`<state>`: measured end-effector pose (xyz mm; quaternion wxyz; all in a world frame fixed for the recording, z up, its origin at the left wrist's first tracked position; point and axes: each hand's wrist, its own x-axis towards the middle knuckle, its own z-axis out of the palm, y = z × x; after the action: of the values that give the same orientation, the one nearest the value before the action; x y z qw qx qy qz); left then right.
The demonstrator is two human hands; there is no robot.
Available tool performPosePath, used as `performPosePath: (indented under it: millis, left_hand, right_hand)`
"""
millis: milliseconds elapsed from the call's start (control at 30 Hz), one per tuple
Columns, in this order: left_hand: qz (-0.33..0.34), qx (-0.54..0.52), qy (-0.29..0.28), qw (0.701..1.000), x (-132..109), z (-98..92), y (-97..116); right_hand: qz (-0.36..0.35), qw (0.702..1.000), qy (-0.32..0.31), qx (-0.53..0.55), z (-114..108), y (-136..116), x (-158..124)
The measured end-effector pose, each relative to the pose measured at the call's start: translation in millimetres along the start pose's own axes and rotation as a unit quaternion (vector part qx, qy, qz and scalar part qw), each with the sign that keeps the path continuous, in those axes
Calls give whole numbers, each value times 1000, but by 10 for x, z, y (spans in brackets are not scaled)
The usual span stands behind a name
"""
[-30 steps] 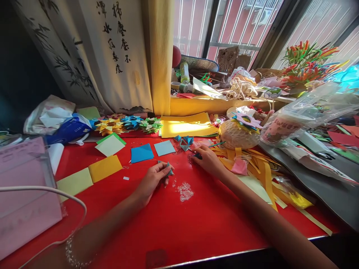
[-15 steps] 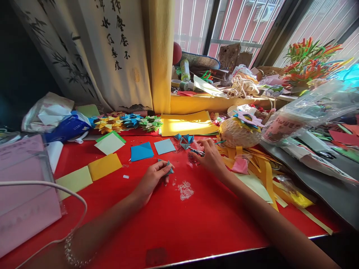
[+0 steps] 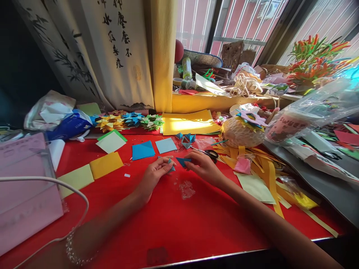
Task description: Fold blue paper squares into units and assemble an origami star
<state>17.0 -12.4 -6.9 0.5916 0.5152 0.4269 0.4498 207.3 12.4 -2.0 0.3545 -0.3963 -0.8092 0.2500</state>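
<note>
Over the red tabletop (image 3: 213, 220), my left hand (image 3: 157, 172) is closed on a folded blue paper piece (image 3: 171, 167), partly hidden by the fingers. Facing it, my right hand (image 3: 204, 167) pinches another folded blue paper piece, a blue triangle (image 3: 183, 161), a short gap away from the first. Just beyond the hands lie several folded blue pieces (image 3: 187, 139), a light blue paper stack (image 3: 165, 145) and a darker blue paper stack (image 3: 143, 150). Black-handled scissors (image 3: 211, 154) rest behind my right hand.
Clear plastic scraps (image 3: 186, 189) lie in front of the hands. Yellow and pale green papers (image 3: 106, 166) are at left, near a white cable (image 3: 81, 196). Folded paper stars (image 3: 110, 122) line the back. A woven round object (image 3: 242, 131) and yellow strips (image 3: 269, 179) stand right.
My right hand has come back from beside the scissors toward my left hand, now with a blue paper triangle in its fingers. The left hand keeps its folded piece.
</note>
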Motion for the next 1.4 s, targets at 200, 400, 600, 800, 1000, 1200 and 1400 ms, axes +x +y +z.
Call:
performPosePath:
  millis: [200, 400, 600, 800, 1000, 1200, 1400]
  left_hand:
    - [9, 28, -44, 999, -19, 14, 42]
    - [49, 34, -26, 998, -20, 12, 28]
    - [44, 29, 4, 999, -11, 22, 16]
    - [15, -3, 2, 1000, -25, 30, 25]
    - [10, -21, -18, 1000, -37, 48, 33]
    - [-20, -39, -13, 999, -38, 47, 37]
    - [-34, -45, -21, 998, -42, 47, 44]
  right_hand:
    - [7, 992, -22, 125, 78, -143, -71]
    - [160, 930, 4, 332, 188, -151, -71]
    - [225, 892, 15, 392, 188, -212, -90]
    - [159, 920, 32, 357, 136, -247, -93]
    - [185, 893, -12, 411, 139, -322, -104]
    - [204, 883, -30, 423, 140, -287, -108]
    - [210, 878, -32, 429, 146, -285, -108]
